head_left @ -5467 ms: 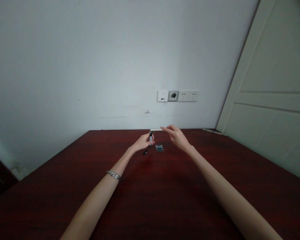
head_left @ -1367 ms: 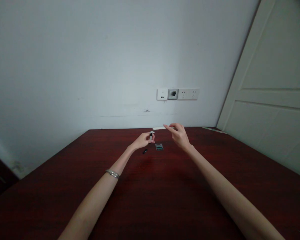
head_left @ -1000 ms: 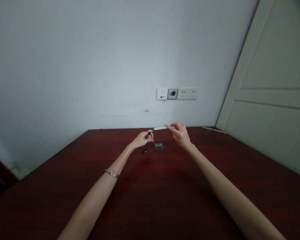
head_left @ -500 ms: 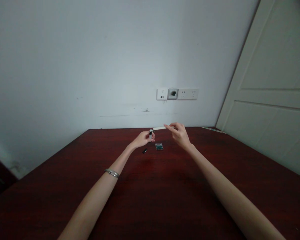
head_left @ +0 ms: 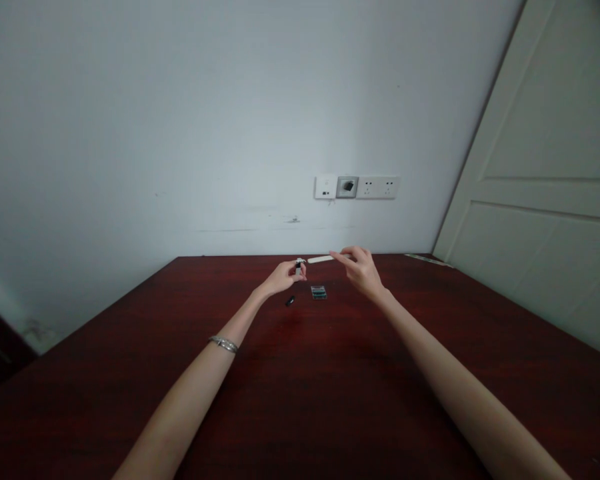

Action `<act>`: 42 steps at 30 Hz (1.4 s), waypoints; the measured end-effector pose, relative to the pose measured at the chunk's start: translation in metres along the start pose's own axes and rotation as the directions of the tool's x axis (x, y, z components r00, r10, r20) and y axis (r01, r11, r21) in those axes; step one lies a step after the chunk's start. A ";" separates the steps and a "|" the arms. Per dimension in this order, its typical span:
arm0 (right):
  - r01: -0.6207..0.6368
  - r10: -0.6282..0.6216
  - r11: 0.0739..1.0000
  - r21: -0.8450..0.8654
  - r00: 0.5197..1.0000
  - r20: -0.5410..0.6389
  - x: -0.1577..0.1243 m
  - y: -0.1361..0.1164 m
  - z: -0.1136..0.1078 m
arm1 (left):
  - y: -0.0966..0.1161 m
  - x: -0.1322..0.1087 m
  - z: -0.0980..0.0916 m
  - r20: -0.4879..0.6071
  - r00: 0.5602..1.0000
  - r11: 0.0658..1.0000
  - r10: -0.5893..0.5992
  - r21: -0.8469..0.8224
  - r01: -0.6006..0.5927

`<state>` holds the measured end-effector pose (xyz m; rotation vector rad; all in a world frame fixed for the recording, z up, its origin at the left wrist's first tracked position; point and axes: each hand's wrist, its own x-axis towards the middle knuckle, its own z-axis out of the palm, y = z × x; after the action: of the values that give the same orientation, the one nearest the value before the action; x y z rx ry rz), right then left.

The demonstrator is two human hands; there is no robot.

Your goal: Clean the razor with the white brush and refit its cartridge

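My left hand (head_left: 281, 277) is closed around a small upright object (head_left: 298, 269), grey below, black in the middle and whitish on top; its exact kind is too small to tell. A flat white strip (head_left: 320, 259) extends leftward from my right hand (head_left: 363, 272), pinched between the fingers. Its free end lies close to the top of the small object, with a slight gap. Below the hands, a flat clear case (head_left: 319, 293) with a greenish inside rests on the table. A small black piece (head_left: 290, 301) lies to the left of that case.
The dark red table (head_left: 310, 400) reaches back to a pale wall (head_left: 250, 120). Wall sockets (head_left: 378, 187) sit above its far edge. A thin strip (head_left: 429, 260) lies at the far right corner, near a panelled white door (head_left: 545, 180).
The left hand with its small object has shifted slightly left. The white strip's tip has come a little away from the object, and the right hand has moved slightly right.
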<state>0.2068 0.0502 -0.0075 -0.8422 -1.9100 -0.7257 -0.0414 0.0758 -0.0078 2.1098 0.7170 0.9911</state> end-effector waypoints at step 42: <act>0.009 -0.008 0.996 -0.085 1.000 0.013 0.006 -0.005 -0.004 | 0.019 -0.003 0.001 0.138 0.980 0.946 -0.142 -0.271 0.176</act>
<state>0.2025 0.0459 -0.0011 -0.8937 -1.9058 -0.8138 -0.0391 0.0620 0.0050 1.8145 0.6355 0.8210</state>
